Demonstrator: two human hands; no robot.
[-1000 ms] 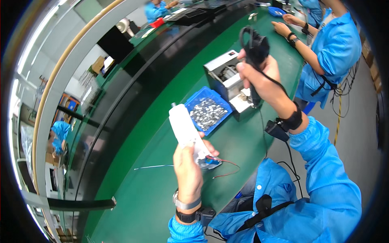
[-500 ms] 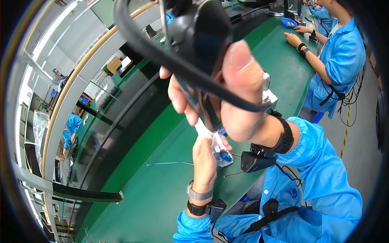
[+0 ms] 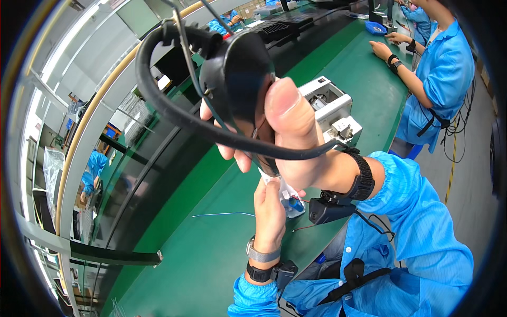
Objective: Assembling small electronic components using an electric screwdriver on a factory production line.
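Observation:
My right hand is wrapped around a black electric screwdriver, its thumb along the near side. A thick black cord loops from the tool across the front of the hand. Below it, my left hand grips a white plastic housing close to the green bench. A blue cylindrical part with thin wires sits at the housing's near end. The tool points down toward the housing, but its tip is hidden, so contact cannot be told.
White metal equipment stands on the green bench beyond my right hand. A thin blue wire lies left of my left hand. At the right, a person in a blue coat works near a blue tray.
My right hand and the screwdriver have shifted left, uncovering more of the white equipment. My left hand stays nearly in place with the housing.

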